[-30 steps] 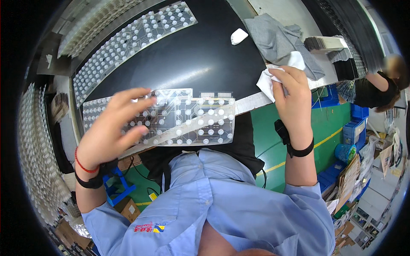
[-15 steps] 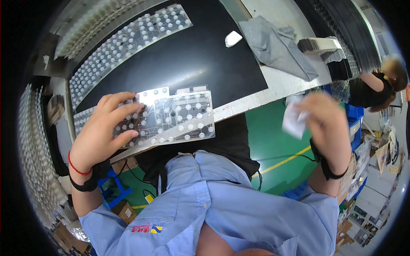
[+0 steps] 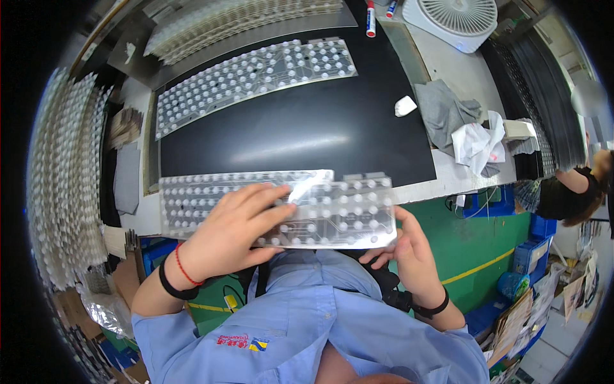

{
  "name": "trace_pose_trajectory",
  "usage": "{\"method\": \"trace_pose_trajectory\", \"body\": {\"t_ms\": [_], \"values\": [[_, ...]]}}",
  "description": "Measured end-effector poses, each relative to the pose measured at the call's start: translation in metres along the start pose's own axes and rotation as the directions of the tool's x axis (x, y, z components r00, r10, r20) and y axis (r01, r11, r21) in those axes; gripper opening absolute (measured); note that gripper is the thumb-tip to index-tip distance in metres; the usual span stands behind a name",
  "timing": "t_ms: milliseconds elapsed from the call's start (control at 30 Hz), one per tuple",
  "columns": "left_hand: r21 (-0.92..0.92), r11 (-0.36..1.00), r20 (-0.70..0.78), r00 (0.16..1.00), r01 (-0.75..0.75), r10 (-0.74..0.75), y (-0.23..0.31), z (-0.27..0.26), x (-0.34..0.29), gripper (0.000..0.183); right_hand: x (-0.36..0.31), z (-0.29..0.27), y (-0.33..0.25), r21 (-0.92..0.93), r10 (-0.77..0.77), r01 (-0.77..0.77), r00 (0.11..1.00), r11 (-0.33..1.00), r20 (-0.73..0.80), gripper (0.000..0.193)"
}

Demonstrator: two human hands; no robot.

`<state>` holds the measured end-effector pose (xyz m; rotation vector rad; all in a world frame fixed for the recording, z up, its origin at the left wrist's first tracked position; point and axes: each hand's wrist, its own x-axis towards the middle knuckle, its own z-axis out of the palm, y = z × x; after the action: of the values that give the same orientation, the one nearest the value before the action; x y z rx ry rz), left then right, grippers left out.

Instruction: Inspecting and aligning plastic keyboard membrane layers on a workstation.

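Note:
A clear keyboard membrane sheet (image 3: 358, 221) with rows of white domes lies along the bench's near edge, its front part overhanging slightly. My left hand (image 3: 236, 224) rests on its middle, fingers spread over the domes and thumb at the front edge. At the sheet's right end is my right hand (image 3: 412, 246), fingers apart. One finger touches the side edge and others reach below the front corner; any contact underneath is hidden. A second membrane sheet (image 3: 256, 72) lies farther back on the black mat (image 3: 288, 128).
A crumpled white cloth (image 3: 476, 144) lies by a grey cloth (image 3: 444, 109) on the right. Nearby are a small white object (image 3: 405, 106), a red-capped marker (image 3: 371, 19) and a white fan (image 3: 454, 22). Stacked sheets (image 3: 64, 179) line the left; another person (image 3: 575, 192) is far right.
My right hand has let go of the white cloth, now on the grey one, and come to the near sheet's right end. My left hand remains on that sheet. The view has shifted.

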<state>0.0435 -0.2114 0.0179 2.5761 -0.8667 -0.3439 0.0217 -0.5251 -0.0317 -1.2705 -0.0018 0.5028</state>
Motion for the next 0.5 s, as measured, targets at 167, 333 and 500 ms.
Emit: {"method": "trace_pose_trajectory", "body": {"t_ms": [167,333,500], "values": [[0.049,0.999,-0.079,0.997,0.004,0.000,0.000,0.011,-0.007,0.066,0.015,0.006,-0.026,-0.003,0.105,-0.105,0.994,0.994,-0.020,0.045],[0.073,0.997,-0.175,0.985,0.010,0.003,-0.006,0.023,-0.009,0.069,0.030,0.013,-0.042,-0.345,0.111,-0.115,0.993,0.932,-0.033,0.036],[0.031,0.999,-0.424,0.905,-0.009,0.021,-0.013,0.015,-0.022,0.063,0.067,-0.001,-0.076,-0.572,-0.152,0.052,0.980,0.819,-0.129,0.024]]}}
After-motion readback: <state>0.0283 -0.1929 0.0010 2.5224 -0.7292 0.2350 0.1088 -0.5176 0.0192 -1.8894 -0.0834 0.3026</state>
